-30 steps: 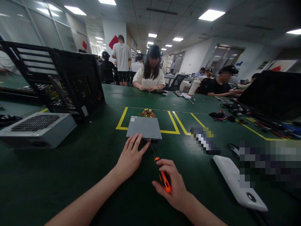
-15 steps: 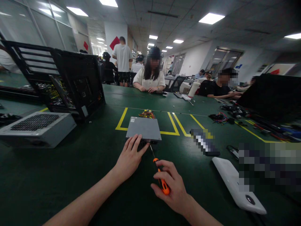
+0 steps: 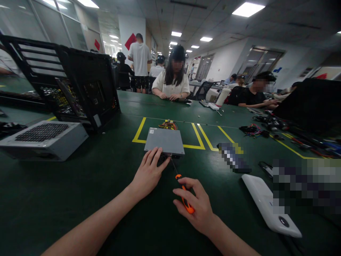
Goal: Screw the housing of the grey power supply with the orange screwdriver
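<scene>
A flat grey power supply unit (image 3: 164, 140) lies in front of me, its bundle of coloured cables (image 3: 169, 124) at the far side. My left hand (image 3: 149, 172) holds its near edge, fingertips on top and thumb at the front face. In my right hand (image 3: 195, 201) is an orange and black screwdriver (image 3: 188, 204), its handle loosely between thumb and fingers. The shaft slants up to the near face of the unit, beside my left thumb. Whether the tip sits in a screw is too small to tell.
To the left stand a second power supply (image 3: 50, 140) and an open black computer case (image 3: 90, 90). Yellow tape (image 3: 138, 131) marks the green table. On the right lie a white device (image 3: 269, 204) and tangled cables (image 3: 253, 131). A person (image 3: 172, 81) sits opposite.
The view has shifted slightly, so the table scene sits a little higher. My right fingers have moved on the handle, which looks turned. The power supply keeps its place on the table.
</scene>
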### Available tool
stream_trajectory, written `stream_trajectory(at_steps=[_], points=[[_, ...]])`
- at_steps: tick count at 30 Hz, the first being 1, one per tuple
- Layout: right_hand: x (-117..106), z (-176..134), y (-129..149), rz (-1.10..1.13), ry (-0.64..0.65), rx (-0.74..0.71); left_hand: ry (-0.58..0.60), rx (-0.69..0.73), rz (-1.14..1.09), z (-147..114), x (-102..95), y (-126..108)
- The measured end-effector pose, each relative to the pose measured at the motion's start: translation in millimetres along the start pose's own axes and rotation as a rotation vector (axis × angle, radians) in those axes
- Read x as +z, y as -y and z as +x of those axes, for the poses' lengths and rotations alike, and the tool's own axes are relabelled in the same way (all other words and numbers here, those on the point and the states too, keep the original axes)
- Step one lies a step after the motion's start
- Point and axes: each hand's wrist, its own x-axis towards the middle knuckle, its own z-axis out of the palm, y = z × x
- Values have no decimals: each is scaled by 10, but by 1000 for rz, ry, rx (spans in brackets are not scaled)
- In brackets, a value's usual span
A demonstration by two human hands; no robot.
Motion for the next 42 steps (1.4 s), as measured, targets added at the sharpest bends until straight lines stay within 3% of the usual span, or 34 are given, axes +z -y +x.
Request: stream_trajectory(at_steps=[4,10,18,25,32,38,42], points=[[26,-30,-32,114,-50,47,-2,1,-1,0,11,2],[12,1,-1,-22,13,-52,-9,0,-4,4,13,-6],[-7,29,9,-17,39,-62,8,13,31,6,-10,-13],[-159,-9,-4,62,-158,-113,9,-2,35,16,-12,-12],[-269,-109,-115,117,-355,74,-12,10,-37,-27,18,-75],[-299,-104,-104,141,-383,88,185,162,-165,9,147,-168],[-304,-92,-91,147,-362,79,228,166,-218,48,202,-189]])
